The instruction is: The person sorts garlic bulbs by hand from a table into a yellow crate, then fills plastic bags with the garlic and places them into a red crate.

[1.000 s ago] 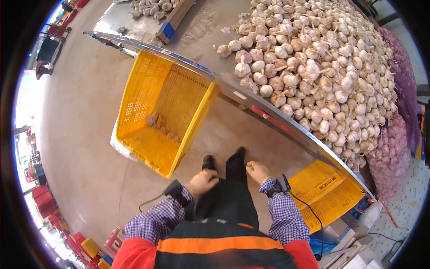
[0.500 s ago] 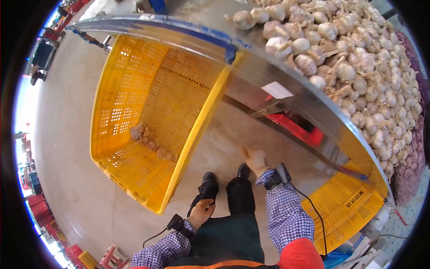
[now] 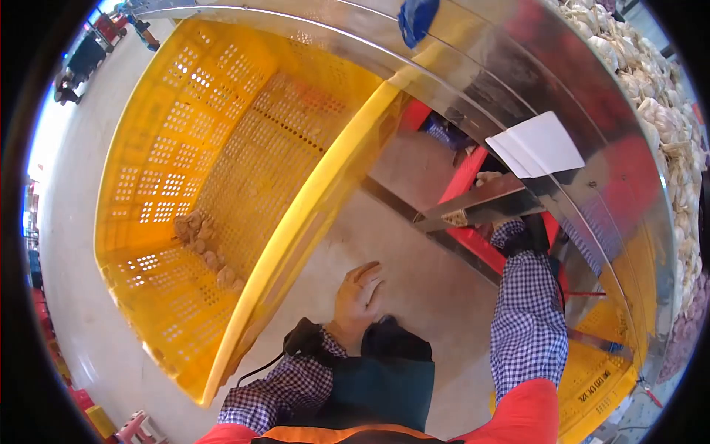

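My left hand (image 3: 358,297), in a tan glove, hangs over the floor with loosely bent fingers and thumb apart, holding nothing. My right hand (image 3: 487,177) reaches under the metal table (image 3: 510,81), beside a red plastic frame (image 3: 466,176). A metal brace (image 3: 481,203) covers much of that hand, so whether its fingers grip the red frame does not show. Left of my hands, a large yellow perforated crate (image 3: 285,244) stands tilted, its open side facing me. A few garlic bulbs (image 3: 196,229) lie in its lower corner.
Heaped garlic (image 3: 658,96) lies on the table at far right. White paper (image 3: 536,144) is on the table's metal side. Another yellow crate (image 3: 603,385) stands at lower right. A blue piece (image 3: 418,21) shows at the table's top edge.
My right hand has moved forward and right, from over the floor to under the table by the red frame. My left hand has risen slightly. The view has moved closer to the table.
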Demonstrator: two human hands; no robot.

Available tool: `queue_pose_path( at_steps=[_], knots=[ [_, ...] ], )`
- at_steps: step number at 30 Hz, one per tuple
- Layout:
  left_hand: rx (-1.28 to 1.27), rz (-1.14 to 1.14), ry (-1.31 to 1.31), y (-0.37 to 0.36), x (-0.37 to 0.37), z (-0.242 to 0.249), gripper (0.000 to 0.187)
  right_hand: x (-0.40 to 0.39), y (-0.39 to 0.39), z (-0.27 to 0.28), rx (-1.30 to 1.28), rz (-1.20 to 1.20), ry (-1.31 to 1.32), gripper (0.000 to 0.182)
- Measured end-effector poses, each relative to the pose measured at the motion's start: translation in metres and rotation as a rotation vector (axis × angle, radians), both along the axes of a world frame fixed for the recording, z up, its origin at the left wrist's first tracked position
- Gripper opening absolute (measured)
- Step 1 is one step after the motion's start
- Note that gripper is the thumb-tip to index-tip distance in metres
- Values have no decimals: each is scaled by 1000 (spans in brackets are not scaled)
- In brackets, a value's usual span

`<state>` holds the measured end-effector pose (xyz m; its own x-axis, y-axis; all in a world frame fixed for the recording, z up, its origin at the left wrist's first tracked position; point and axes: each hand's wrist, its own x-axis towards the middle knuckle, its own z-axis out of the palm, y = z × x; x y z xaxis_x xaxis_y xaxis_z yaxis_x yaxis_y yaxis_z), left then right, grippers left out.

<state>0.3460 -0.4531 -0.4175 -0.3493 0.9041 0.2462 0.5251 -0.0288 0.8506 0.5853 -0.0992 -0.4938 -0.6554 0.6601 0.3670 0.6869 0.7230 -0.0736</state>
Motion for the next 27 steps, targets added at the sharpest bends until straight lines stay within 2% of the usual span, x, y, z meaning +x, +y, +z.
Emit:
queue_pose_path(
  at_steps=[1,3,4,5,7,8,9,10,11,16,18,19,20,22,25,27],
  knots=[
    [121,-7,109,22,0,-1,36,-6,19,-13,-79,-9,28,23],
    [198,18,195,66,0,11,36,-25,56,-29,-237,-5,81,24],
    [245,35,269,88,0,11,36,-39,69,-30,-208,21,88,24],
    [273,64,281,113,-2,7,36,-58,77,-31,-153,5,-52,26],
    [368,141,483,152,-9,-1,30,-92,88,-31,-31,-43,-326,30],
    [394,171,497,163,-12,-9,30,-105,96,-32,4,-23,-314,30],
    [138,74,480,176,-16,-20,21,-116,104,-34,-3,-1,-295,30],
    [-122,-18,449,188,-22,-30,21,-128,113,-34,-12,27,-280,31],
    [126,74,387,191,-15,-46,34,-142,132,-48,-35,9,-360,34],
    [93,87,495,193,-13,-54,32,-206,166,-59,-107,1,-279,61],
    [55,95,528,192,-14,-52,33,-229,178,-69,-41,-49,-248,76],
    [71,75,487,192,-14,-53,33,-223,247,-119,-33,-8,-246,76],
    [89,52,448,192,-14,-54,34,-249,289,-180,151,194,-107,69],
    [52,47,445,191,-14,-52,35,-322,220,-124,143,286,-71,68],
    [54,28,441,191,-17,-42,35,-412,172,-96,96,453,-3,63],
    [90,30,411,191,-16,-46,35,-444,141,-92,42,543,28,60]
  ],
)
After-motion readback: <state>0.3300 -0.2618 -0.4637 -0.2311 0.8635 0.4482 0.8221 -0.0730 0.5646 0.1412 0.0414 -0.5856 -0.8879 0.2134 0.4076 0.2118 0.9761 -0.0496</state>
